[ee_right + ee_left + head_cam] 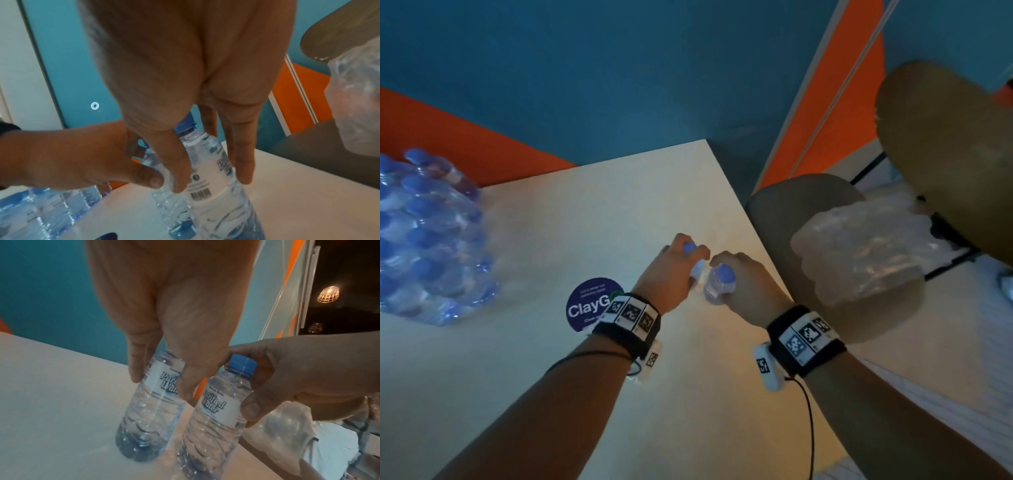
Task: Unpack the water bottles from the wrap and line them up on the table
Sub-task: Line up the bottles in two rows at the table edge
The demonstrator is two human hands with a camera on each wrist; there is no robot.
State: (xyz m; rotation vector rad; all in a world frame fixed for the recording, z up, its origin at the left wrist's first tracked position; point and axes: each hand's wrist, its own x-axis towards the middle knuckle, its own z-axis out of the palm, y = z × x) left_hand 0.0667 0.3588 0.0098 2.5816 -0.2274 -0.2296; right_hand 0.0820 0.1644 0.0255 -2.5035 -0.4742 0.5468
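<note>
1. Head view: both hands meet near the right edge of the pale table, each on a small water bottle with a blue cap. The left hand comes down over its bottle from above, the blue cap peeking out between the fingers.
2. The right hand wraps the second bottle around its body, cap clear of the fingers.
3. Left wrist view adds what the head camera hides: both bottles stand upright on the tabletop, just beside each other. The left fingers and thumb pinch the left bottle at its white label. The label reads "Purified Water".
4. Same view: the right hand curls around the right bottle, thumb on the label, fingers behind the neck below the blue cap.
5. Right wrist view shows the other side: a barcode on the label of the nearer bottle, the right fingers lying long down its side, and the left hand's thumb pressing the far bottle.
6. Only the head and right wrist views catch the wrapped pack of bottles, well apart at the table's left.
7. Crumpled clear plastic wrap sits on the grey chair to the right of the table.
8. A round blue "ClayG" sticker lies on the table, partly under the left wrist band.
</note>
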